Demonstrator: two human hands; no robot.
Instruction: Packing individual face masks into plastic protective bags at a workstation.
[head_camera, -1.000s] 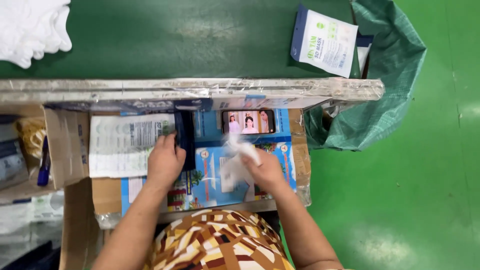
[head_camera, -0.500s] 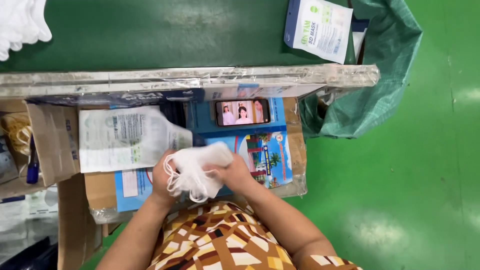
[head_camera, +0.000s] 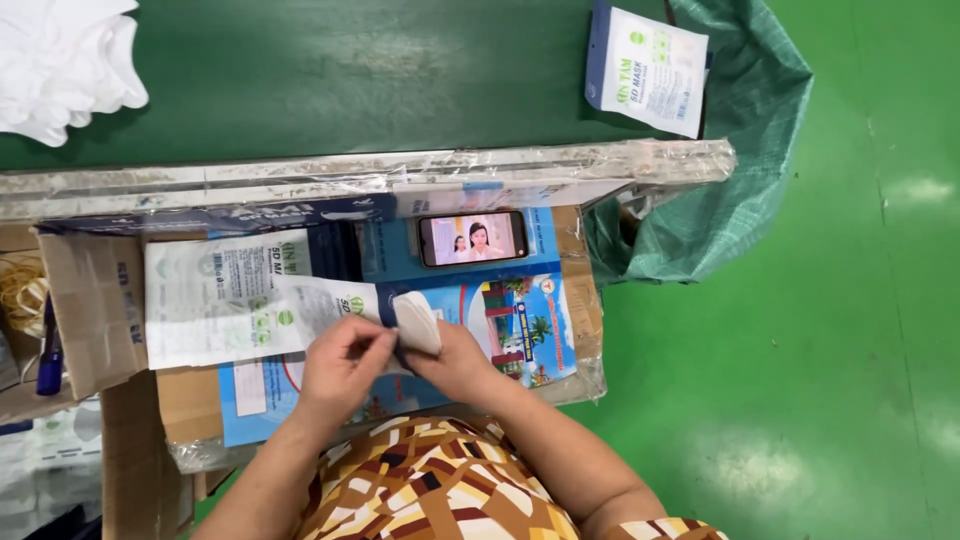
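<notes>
The right hand (head_camera: 455, 362) pinches a folded white face mask (head_camera: 418, 322) between thumb and fingers, holding it upright just above the work surface. The left hand (head_camera: 340, 365) meets it from the other side, fingers curled and fingertips pinching the edge of a white printed packet (head_camera: 320, 305) that touches the mask's lower edge. Both forearms reach forward from the bottom of the view over a lap in brown, orange and white patterned cloth. How far the mask sits inside the packet is hidden by the fingers.

Under the hands lies a blue printed cardboard sheet (head_camera: 520, 330). Left of the packet lies a flat stack of similar packets (head_camera: 215, 300). Beyond the hands a phone (head_camera: 472, 238) lies flat, its screen lit. Farther off, a filled packet (head_camera: 650, 68) rests on the green conveyor belt (head_camera: 350, 90), and a green woven bag (head_camera: 730, 150) hangs at the right. A white pile (head_camera: 60, 60) is cut off at the top left corner.
</notes>
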